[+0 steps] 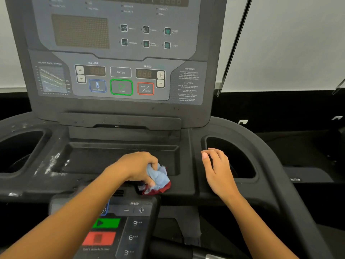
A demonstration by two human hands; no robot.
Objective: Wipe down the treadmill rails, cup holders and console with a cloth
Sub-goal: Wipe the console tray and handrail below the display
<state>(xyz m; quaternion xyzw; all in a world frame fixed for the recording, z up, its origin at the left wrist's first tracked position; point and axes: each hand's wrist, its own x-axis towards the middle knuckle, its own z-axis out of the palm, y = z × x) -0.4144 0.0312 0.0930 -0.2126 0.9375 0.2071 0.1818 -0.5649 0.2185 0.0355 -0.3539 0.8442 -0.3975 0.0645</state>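
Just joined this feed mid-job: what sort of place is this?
Probably a gym or fitness room: a treadmill console with incline, speed, start and stop buttons, a cup holder below it, and the left hand gripping a cloth.

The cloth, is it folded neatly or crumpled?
Crumpled: the cloth is bunched into a creased wad, gripped by the left hand.

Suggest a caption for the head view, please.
Left hand grips a cloth on the treadmill; right hand rests by a cup holder.
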